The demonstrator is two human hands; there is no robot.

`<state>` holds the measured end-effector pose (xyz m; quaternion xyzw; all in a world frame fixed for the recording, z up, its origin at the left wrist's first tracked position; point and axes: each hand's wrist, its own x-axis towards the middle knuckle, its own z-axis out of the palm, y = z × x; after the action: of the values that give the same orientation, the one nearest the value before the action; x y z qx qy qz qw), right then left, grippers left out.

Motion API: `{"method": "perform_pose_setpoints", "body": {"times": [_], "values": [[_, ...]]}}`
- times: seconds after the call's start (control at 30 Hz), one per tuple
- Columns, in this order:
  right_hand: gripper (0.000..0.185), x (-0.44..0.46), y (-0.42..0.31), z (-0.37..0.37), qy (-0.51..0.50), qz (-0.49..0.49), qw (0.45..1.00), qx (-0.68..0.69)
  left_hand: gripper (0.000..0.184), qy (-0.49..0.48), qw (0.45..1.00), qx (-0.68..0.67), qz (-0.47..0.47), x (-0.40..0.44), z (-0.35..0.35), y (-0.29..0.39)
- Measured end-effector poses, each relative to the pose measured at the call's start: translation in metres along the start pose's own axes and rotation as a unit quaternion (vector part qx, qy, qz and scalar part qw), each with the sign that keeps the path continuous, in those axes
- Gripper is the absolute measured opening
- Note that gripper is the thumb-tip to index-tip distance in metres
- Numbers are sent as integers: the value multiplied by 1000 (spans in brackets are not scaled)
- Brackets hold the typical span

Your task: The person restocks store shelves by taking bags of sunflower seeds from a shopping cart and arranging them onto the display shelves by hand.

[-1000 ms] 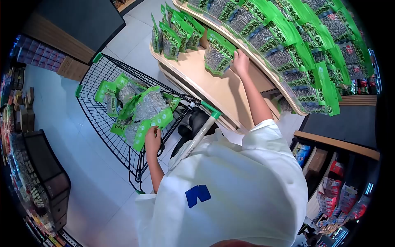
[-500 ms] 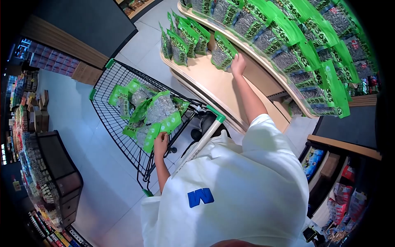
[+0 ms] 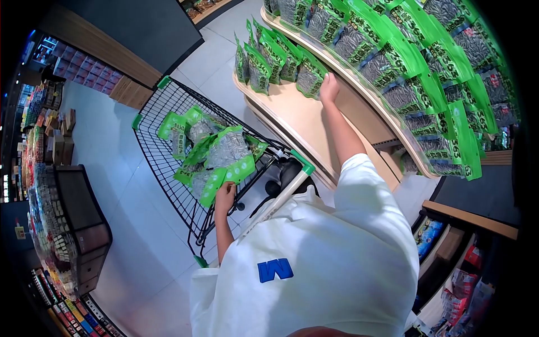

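My right hand (image 3: 330,88) is closed on the edge of a green bag of seeds (image 3: 310,74), which stands upright on the lower wooden shelf (image 3: 303,115). Beside it, to the left, several like bags (image 3: 260,70) stand in rows. My left hand (image 3: 225,196) has its fingers pressed at the lower edge of another green bag (image 3: 227,150). That bag lies on top of several others in the black wire cart (image 3: 163,163). Whether the left fingers pinch its edge is partly hidden.
An upper shelf (image 3: 359,95) packed with green bags curves along the right. The cart's handle (image 3: 281,196) is close to my body. A dark display stand (image 3: 87,224) is at the left, and a rack of red packets (image 3: 460,286) at the lower right.
The bag at my right hand has moved left along the lower shelf, up against the standing bags. My left hand stays at the bag in the cart. The view has shifted slightly.
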<state>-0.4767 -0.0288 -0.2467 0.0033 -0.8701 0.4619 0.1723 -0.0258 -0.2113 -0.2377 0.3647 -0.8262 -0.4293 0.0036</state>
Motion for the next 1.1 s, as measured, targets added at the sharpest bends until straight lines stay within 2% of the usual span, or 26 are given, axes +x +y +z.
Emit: {"method": "perform_pose_setpoints", "body": {"times": [0.23,0.33,0.5,0.57,0.63,0.7,0.73,0.77,0.83,0.9,0.97,1.0,1.03,1.1], "values": [[22,0,1,7,-18,-29,999,30,24,3,1000,-6,-7,-2,1,3],[31,8,3,1,-76,40,996,3,24,1,1000,-20,6,0,2,0],[40,1,-1,-15,-118,43,992,-11,25,6,1000,-12,3,0,2,1],[41,-9,2,-17,-5,-7,1000,-24,25,12,1000,-22,8,-2,0,8],[39,-25,-2,-28,-11,-38,999,-19,26,-15,1000,-1,-26,-3,-5,16],[34,-48,-30,-49,-103,-16,991,78,26,-18,1000,-3,-17,0,-2,8],[25,-59,-19,-40,-129,-57,982,123,26,-14,1000,-12,-11,-1,-2,7],[25,-74,-33,-47,-146,-60,980,123,26,-10,1000,-20,-4,-1,-2,7],[17,-108,-64,-67,-354,-49,924,138,26,-6,999,-27,-20,1,-2,6],[15,-142,-83,-75,-430,-113,888,120,28,-29,1000,-3,-5,2,-6,5],[16,-168,-98,-84,-480,-231,841,95,31,-27,999,38,-7,10,-8,-7],[16,-178,-102,-86,-471,-309,823,67,34,-29,996,80,0,15,-8,-13],[15,-187,-100,-86,-457,-331,824,61,34,-30,996,79,-4,20,-9,-16],[13,-197,-96,-86,-426,-375,824,8,42,-65,980,187,8,31,-11,-21]]}}
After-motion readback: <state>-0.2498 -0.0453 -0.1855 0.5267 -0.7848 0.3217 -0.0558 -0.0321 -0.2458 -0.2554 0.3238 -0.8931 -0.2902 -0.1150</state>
